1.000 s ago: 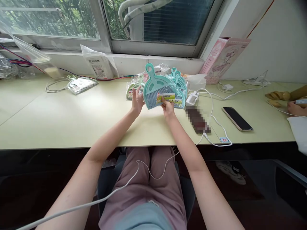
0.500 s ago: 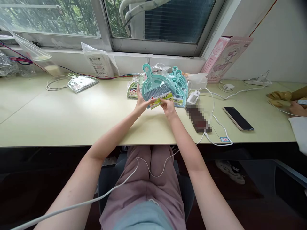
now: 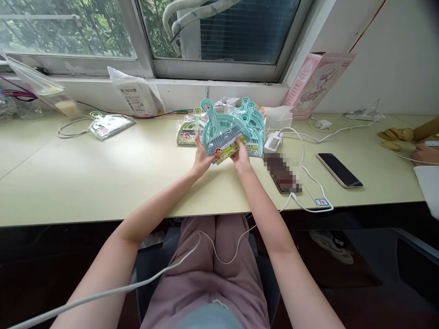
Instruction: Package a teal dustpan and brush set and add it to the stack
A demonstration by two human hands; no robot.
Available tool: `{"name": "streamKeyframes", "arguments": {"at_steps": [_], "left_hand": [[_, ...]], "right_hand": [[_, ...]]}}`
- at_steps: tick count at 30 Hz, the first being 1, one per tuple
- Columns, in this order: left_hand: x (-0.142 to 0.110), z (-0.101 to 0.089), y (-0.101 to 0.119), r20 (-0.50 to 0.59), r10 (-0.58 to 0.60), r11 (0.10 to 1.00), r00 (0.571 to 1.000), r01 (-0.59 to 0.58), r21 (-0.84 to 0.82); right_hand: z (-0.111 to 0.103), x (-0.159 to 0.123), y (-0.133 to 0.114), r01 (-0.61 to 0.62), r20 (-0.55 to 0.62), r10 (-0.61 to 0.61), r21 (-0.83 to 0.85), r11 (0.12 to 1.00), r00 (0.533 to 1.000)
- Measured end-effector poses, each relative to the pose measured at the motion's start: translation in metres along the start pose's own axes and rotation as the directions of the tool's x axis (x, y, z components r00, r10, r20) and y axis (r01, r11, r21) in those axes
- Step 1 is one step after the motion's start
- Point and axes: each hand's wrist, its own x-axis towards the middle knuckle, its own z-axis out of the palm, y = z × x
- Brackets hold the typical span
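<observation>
Both my hands hold a teal mini dustpan-and-brush set (image 3: pixel 222 130) with a yellow-green label, lifted a little above the pale green desk (image 3: pixel 103 173). My left hand (image 3: pixel 200 157) grips its left lower edge; my right hand (image 3: pixel 242 157) pinches the label at its lower right. Just behind it lies a pile of more teal sets (image 3: pixel 254 121). A green packaged set (image 3: pixel 187 132) rests on the desk to the left of the pile.
A pixelated phone (image 3: pixel 283 171) and a dark phone (image 3: pixel 339 170) lie to the right, with white charger cables (image 3: pixel 302 155). A plastic packet (image 3: pixel 109 125), bags and wires sit along the windowsill. A pink box (image 3: pixel 317 84) leans at the wall. Another person's hand (image 3: pixel 423 153) shows at far right.
My left hand closed onto the dustpan set's left edge. The set tilted leftward and came slightly nearer to me while my right hand kept hold of the label.
</observation>
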Motion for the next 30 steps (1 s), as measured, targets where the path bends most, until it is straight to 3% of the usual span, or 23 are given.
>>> {"name": "streamKeyframes", "arguments": {"at_steps": [6,10,14,18,21,24,30], "left_hand": [[-0.005,0.004,0.012,-0.03,0.017,1.0,0.999,-0.018,-0.016],[-0.006,0.006,0.01,-0.047,0.005,1.0,0.999,-0.004,0.027],[-0.009,0.007,0.008,-0.176,0.018,0.988,0.984,0.009,0.152],[-0.012,0.001,0.028,-0.304,0.134,0.935,0.943,-0.019,0.355],[-0.01,-0.004,0.043,-0.106,0.228,0.872,0.968,-0.155,0.464],[-0.006,-0.006,0.042,0.134,0.235,0.839,0.963,-0.27,0.473],[-0.005,-0.005,0.025,0.299,0.226,0.802,0.927,-0.352,0.482]], "right_hand": [[0.0,0.002,-0.002,0.122,0.032,-0.123,0.04,0.992,0.992],[0.005,-0.003,-0.003,0.128,0.049,-0.131,0.069,0.989,0.99],[0.007,-0.007,-0.003,0.167,0.004,-0.168,0.072,0.983,0.986],[0.007,-0.007,-0.002,0.239,-0.028,-0.239,-0.009,0.971,0.971],[0.008,-0.01,0.0,0.286,0.009,-0.286,-0.066,0.956,0.958],[0.009,-0.014,0.005,0.317,0.083,-0.31,-0.098,0.943,0.947],[0.012,-0.014,0.014,0.365,0.091,-0.355,-0.141,0.92,0.931]]}}
